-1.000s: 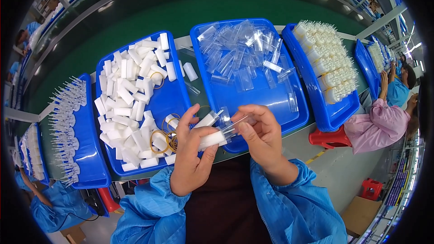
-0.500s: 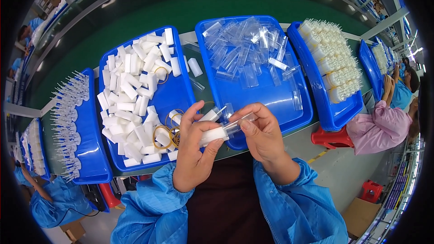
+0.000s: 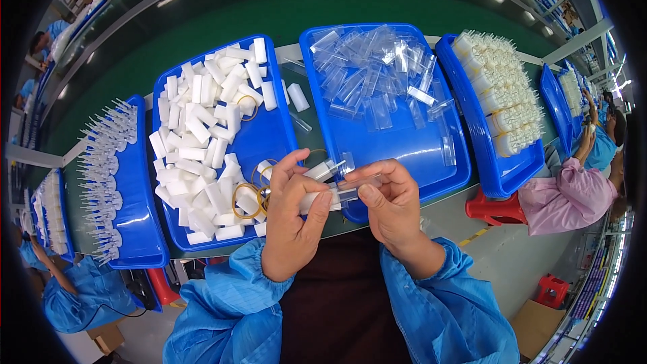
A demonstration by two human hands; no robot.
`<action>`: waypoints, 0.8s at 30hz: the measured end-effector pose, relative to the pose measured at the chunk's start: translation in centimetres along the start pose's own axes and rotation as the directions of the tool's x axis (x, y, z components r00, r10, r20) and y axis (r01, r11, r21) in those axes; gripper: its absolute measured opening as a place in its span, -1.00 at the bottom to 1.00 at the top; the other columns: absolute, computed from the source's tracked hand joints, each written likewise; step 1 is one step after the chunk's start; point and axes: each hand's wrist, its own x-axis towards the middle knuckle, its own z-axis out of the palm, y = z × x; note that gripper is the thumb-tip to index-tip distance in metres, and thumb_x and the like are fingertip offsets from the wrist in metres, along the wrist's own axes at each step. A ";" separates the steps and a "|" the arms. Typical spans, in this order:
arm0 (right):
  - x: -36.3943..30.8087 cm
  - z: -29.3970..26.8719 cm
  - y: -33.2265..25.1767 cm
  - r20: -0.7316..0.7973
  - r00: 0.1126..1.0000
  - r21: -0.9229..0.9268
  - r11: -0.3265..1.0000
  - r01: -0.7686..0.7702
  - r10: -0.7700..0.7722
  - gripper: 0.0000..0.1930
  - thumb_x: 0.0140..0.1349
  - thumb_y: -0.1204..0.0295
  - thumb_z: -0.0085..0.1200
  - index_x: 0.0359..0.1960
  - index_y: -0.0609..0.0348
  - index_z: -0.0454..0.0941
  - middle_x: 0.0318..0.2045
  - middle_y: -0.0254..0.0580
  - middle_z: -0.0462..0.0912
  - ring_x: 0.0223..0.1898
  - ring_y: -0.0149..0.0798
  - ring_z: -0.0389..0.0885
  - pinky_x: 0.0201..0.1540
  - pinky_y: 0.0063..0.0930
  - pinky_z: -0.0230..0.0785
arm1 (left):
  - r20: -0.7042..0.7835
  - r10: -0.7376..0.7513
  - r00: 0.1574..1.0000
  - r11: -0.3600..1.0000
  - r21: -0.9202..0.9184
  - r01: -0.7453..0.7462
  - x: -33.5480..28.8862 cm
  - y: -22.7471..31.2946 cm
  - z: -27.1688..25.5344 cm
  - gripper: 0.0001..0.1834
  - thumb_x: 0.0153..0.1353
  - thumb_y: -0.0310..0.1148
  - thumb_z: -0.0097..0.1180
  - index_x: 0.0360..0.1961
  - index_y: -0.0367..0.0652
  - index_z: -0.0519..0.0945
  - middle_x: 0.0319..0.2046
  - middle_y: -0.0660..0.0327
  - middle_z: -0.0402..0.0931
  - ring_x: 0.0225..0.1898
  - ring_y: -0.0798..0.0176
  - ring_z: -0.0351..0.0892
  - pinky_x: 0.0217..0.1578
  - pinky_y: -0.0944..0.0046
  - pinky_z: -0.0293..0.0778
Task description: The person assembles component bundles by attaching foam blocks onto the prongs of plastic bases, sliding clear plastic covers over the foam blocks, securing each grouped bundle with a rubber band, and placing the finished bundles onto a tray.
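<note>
Close together in front of me, my hands meet over a white rectangular block and a clear plastic sleeve. My left hand [image 3: 291,222] is closed on the white block [image 3: 309,203], thumb on the near side. The clear plastic sleeve [image 3: 348,195] is pinched between the thumb and fingers of my right hand [image 3: 399,207]. Its left end meets the block's right end; how far it overlaps I cannot tell. Just beyond my left fingers is another white block with clear plastic [image 3: 322,170]; whether those fingers hold it is hidden.
A blue tray [image 3: 282,118] of white blocks and yellow rubber bands stands left. The middle blue tray [image 3: 421,168] holds clear sleeves. Banded white pieces [image 3: 502,94] fill a right tray; thin-stemmed clear parts [image 3: 104,175] line a far-left tray. Co-workers sit at both sides, one in a pink garment [image 3: 563,192].
My left thumb has shifted up and right along the white block, toward the sleeve. Both hands still hold the same pieces. The whole view has moved slightly.
</note>
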 end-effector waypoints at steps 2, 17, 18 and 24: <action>0.2 -0.1 -0.4 -0.001 1.000 -0.065 0.998 -0.002 0.002 -0.78 0.18 0.58 0.08 -0.15 0.29 0.40 -0.16 -0.09 0.58 -0.11 -0.34 0.55 -0.02 -0.52 0.38 | 0.032 -0.014 0.999 1.000 -0.006 0.014 -0.1 0.6 -0.1 -0.85 0.15 -0.41 0.09 -0.27 -0.18 0.46 0.12 -0.07 0.18 0.03 0.00 0.29 0.03 0.11 0.23; 1.7 -0.7 -2.2 0.017 0.994 -0.296 0.950 -0.100 0.110 -0.81 0.07 0.57 0.20 -0.25 0.27 0.56 -0.27 -0.16 0.61 -0.18 -0.36 0.53 -0.09 -0.51 0.34 | 0.123 -0.041 0.992 0.999 0.013 0.039 0.2 0.7 -0.4 -0.74 0.02 -0.54 0.07 -0.20 -0.23 0.40 0.13 -0.14 0.10 0.14 -0.11 0.20 0.11 0.10 0.17; 1.7 -0.9 -2.2 0.020 0.993 -0.296 0.950 -0.102 0.113 -0.81 0.07 0.57 0.20 -0.25 0.27 0.56 -0.27 -0.16 0.61 -0.18 -0.36 0.53 -0.09 -0.51 0.34 | 0.117 -0.071 0.991 0.997 0.010 0.071 0.2 0.8 -0.4 -0.73 0.02 -0.55 0.06 -0.20 -0.23 0.40 0.13 -0.15 0.09 0.16 -0.12 0.18 0.11 0.10 0.16; 1.9 -1.3 -2.3 0.096 0.989 -0.343 0.937 -0.069 0.108 -0.81 0.03 0.56 0.23 -0.29 0.25 0.58 -0.30 -0.19 0.62 -0.21 -0.35 0.54 -0.08 -0.49 0.32 | 0.105 -0.026 0.994 1.000 0.009 0.025 -0.2 0.2 0.2 -0.69 0.00 -0.57 0.04 -0.17 -0.23 0.37 0.13 -0.16 0.07 0.17 -0.15 0.15 0.13 0.05 0.14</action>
